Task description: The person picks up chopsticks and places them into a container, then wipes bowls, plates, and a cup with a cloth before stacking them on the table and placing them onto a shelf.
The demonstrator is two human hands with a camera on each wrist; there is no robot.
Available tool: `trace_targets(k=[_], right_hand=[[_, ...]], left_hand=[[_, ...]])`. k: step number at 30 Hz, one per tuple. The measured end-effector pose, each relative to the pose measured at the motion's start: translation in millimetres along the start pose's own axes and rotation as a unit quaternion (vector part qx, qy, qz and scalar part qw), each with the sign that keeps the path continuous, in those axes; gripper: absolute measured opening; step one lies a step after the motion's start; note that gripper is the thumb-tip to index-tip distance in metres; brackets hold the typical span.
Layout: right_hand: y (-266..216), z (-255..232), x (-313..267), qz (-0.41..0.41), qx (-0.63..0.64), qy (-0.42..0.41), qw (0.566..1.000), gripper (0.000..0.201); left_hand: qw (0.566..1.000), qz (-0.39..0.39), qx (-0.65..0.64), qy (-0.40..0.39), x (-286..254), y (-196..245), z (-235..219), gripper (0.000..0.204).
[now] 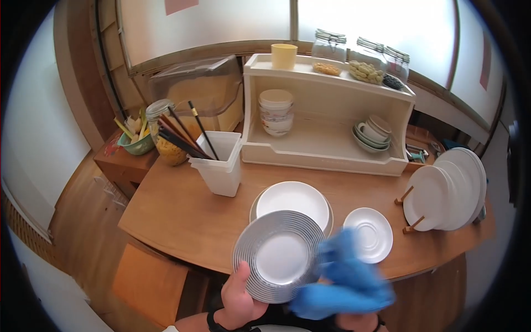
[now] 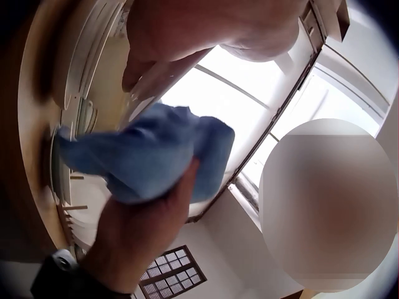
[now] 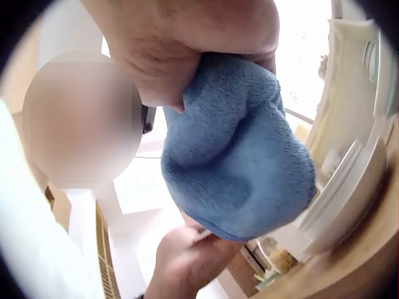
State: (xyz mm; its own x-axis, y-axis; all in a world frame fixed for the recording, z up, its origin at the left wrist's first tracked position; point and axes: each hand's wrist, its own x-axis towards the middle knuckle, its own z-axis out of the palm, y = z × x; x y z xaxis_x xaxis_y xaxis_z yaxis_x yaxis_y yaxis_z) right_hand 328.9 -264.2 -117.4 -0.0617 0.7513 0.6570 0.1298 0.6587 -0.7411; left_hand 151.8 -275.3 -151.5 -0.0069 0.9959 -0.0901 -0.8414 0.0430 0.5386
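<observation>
My left hand (image 1: 239,299) grips a grey plate (image 1: 282,258) with ringed rim by its lower left edge, thumb over the rim. The plate is held tilted in front of the table. A blue cloth (image 1: 348,276), blurred in the head view, is in my right hand (image 2: 140,230), which it mostly covers in that view. The cloth overlaps the plate's right edge. Seen from the right wrist, the bunched cloth (image 3: 237,156) hangs below my right hand, with my left hand (image 3: 193,261) beyond it. Behind the grey plate, a white plate (image 1: 293,200) lies on a larger plate.
A white saucer (image 1: 369,235) lies at right on the wooden table (image 1: 171,205), near a rack of upright plates (image 1: 428,196). Behind stand a chopstick holder (image 1: 221,171) and a cream shelf (image 1: 326,157) with bowls (image 1: 276,113), cups and jars. A stool (image 1: 149,282) is at lower left.
</observation>
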Motion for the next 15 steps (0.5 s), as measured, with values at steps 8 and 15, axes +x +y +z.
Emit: trace_targets(k=[8, 15], right_hand=[[4.6, 27.4, 10.2, -0.163, -0.153, -0.219, 0.95, 0.048], [8.4, 33.4, -10.2, -0.103, -0.179, -0.192, 0.959, 0.047]], left_hand=[[0.99, 0.018, 0.136, -0.035, -22.1, -8.3, -26.1, 0.059], [0.988, 0.075, 0.057, -0.12, -23.1, 3.2, -25.6, 0.066]])
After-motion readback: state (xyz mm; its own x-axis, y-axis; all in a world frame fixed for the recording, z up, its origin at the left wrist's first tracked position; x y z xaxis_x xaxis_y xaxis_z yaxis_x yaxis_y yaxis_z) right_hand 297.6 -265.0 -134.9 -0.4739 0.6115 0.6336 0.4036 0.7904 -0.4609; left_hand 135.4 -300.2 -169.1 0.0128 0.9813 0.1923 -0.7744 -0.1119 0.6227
